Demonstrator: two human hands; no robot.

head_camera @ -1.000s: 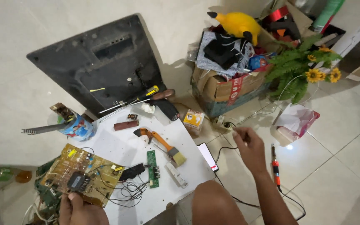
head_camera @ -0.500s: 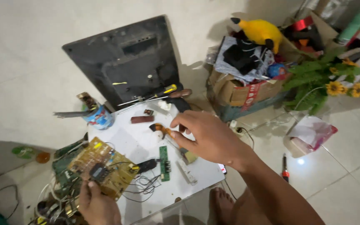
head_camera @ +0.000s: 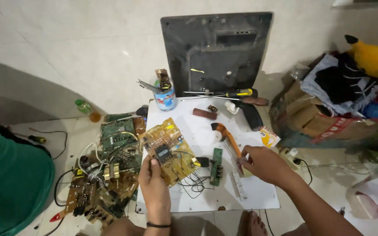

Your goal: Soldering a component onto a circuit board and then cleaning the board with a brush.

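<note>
My left hand grips the near edge of a yellow circuit board lying on the white board on the floor. My right hand rests at the lower end of an orange-handled brush, its fingers curled around the brush end. A small green circuit strip with black wires lies between the two hands.
Several more circuit boards lie on the floor to the left. A black panel leans on the wall. Screwdrivers, a cup of tools, a cardboard box of clutter and a person in green surround the board.
The view has swung right to left. My right hand came from the floor cable onto the white board and now holds the brush end. My left hand keeps the yellow board.
</note>
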